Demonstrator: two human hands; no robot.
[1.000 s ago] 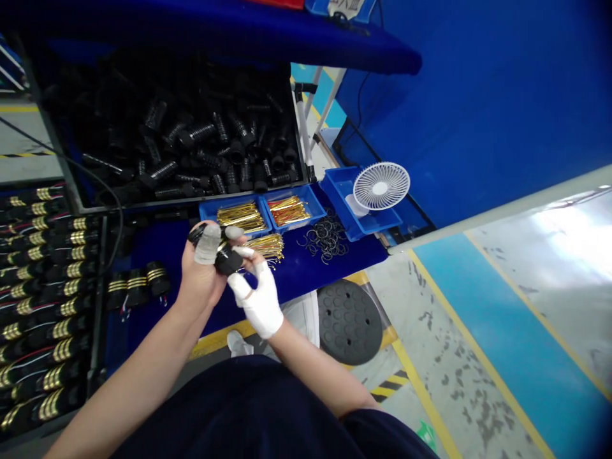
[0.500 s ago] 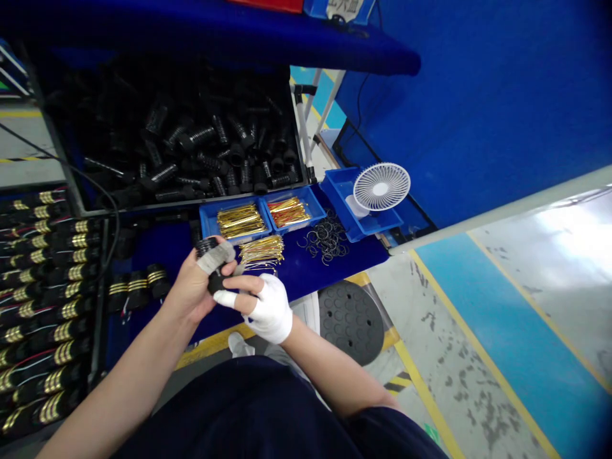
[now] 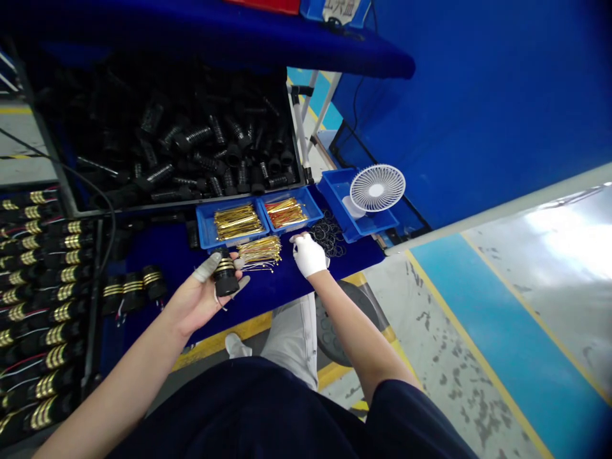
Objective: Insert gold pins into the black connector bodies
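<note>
Black cylindrical connector [image 3: 225,274] banded with gold rests between the spread fingers of the left hand [image 3: 196,296]; the white-wrapped right hand [image 3: 308,255], fingers pinched narrow, sits just beside dark wire rings [image 3: 327,234].

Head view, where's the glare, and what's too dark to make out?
In the head view, glare washes out the grey floor at upper right; the black threaded parts in the tray at upper left sink into shadow, losing detail toward the top; the corners darken, and the wide lens appears to bend straight edges near the frame's sides.
</note>
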